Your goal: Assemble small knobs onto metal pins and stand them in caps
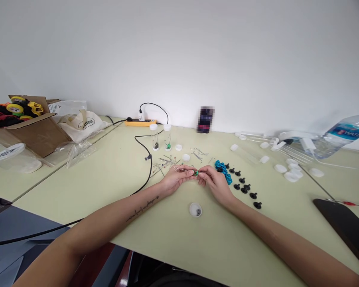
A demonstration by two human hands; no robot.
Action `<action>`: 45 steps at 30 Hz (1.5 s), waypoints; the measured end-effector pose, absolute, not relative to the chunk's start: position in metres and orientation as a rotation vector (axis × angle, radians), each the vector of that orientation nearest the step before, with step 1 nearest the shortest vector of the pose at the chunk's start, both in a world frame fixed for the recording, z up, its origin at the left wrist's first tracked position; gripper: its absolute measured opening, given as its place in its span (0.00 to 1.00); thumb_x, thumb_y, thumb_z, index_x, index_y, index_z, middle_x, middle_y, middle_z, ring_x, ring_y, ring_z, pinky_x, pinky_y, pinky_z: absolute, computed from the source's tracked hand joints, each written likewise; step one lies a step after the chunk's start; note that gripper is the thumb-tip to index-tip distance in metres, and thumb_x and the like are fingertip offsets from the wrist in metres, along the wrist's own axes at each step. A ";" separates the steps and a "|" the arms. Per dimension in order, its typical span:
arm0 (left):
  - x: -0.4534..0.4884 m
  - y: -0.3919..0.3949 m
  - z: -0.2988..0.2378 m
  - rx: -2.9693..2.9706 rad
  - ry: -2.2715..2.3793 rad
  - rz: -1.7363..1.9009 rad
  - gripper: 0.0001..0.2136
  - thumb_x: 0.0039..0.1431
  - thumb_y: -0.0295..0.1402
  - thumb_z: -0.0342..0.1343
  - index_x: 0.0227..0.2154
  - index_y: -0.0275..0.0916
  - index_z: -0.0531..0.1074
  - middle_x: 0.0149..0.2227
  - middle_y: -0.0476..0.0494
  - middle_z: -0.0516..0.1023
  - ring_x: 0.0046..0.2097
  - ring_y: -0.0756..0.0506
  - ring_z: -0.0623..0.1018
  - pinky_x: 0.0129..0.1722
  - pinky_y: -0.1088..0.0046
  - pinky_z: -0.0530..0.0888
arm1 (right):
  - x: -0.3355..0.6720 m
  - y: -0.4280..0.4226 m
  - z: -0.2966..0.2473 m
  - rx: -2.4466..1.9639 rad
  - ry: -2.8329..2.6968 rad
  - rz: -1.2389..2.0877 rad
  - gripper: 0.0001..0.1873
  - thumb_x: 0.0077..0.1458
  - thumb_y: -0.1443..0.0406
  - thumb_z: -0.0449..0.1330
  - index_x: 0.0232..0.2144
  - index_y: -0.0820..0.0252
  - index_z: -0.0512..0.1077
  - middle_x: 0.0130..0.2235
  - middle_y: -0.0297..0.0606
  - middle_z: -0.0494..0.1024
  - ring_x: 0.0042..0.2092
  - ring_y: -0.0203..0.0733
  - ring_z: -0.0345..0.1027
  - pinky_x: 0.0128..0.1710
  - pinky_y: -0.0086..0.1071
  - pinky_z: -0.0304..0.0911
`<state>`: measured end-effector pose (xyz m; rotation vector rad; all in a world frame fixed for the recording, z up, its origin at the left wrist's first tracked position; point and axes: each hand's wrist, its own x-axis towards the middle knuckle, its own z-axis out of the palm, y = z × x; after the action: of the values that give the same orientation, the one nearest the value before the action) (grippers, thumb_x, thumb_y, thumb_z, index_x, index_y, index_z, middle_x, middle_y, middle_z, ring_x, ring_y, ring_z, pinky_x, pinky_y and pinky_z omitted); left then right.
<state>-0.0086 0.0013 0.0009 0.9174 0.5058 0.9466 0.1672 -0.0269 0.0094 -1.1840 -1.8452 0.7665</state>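
My left hand point(176, 180) and my right hand point(214, 182) meet over the pale green table point(113, 187), fingers pinched together. Between the fingertips sits a small green bead point(196, 173). My left hand also pinches a thin metal pin that points left. Loose pins point(167, 161) lie scattered just beyond my left hand. A cluster of blue beads point(224, 170) and a row of small black caps point(245, 188) lie right of my right hand. A little white lid holding tiny dark pieces point(195, 209) rests close in front of my hands.
Two clear vials point(160, 137) stand upright behind the pins. A black cable point(143, 147) runs from a yellow power strip point(140, 122). A cardboard box of toys point(20, 119) sits far left, white caps and tubes point(287, 167) and a water bottle point(344, 133) at right, a dark tablet point(344, 227) near right.
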 end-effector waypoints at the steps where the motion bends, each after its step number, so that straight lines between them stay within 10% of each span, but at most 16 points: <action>1: -0.009 0.001 0.000 0.904 0.509 0.949 0.12 0.42 0.30 0.63 0.33 0.31 0.75 0.36 0.40 0.76 0.37 0.48 0.75 0.48 0.66 0.67 | 0.167 -0.027 0.010 -1.190 -1.846 0.758 0.10 0.58 0.59 0.48 0.35 0.57 0.65 0.25 0.33 0.71 0.27 0.37 0.66 0.29 0.32 0.62; 20: -0.010 0.003 -0.002 0.834 0.522 0.994 0.11 0.43 0.28 0.63 0.32 0.31 0.74 0.32 0.43 0.76 0.35 0.50 0.75 0.45 0.71 0.68 | 0.164 -0.030 0.016 -1.196 -1.864 0.661 0.14 0.57 0.59 0.49 0.45 0.56 0.64 0.32 0.36 0.73 0.33 0.39 0.68 0.34 0.34 0.63; 34: -0.010 0.002 -0.001 0.890 0.502 0.959 0.11 0.43 0.29 0.63 0.32 0.30 0.74 0.37 0.40 0.76 0.35 0.50 0.75 0.46 0.70 0.67 | 0.165 -0.028 0.017 -1.208 -1.979 0.720 0.20 0.61 0.58 0.41 0.24 0.58 0.64 0.25 0.34 0.71 0.25 0.35 0.64 0.28 0.30 0.60; 45: -0.010 0.002 -0.001 0.844 0.513 0.961 0.11 0.44 0.28 0.63 0.33 0.30 0.74 0.34 0.41 0.76 0.35 0.50 0.75 0.43 0.72 0.69 | 0.165 -0.029 0.013 -1.263 -2.002 0.511 0.09 0.58 0.61 0.46 0.36 0.57 0.64 0.28 0.34 0.70 0.31 0.40 0.65 0.32 0.33 0.59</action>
<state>-0.0101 0.0024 -0.0011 0.8436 0.5133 0.9606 0.1653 -0.0286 0.0133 -1.2626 -2.0019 0.5109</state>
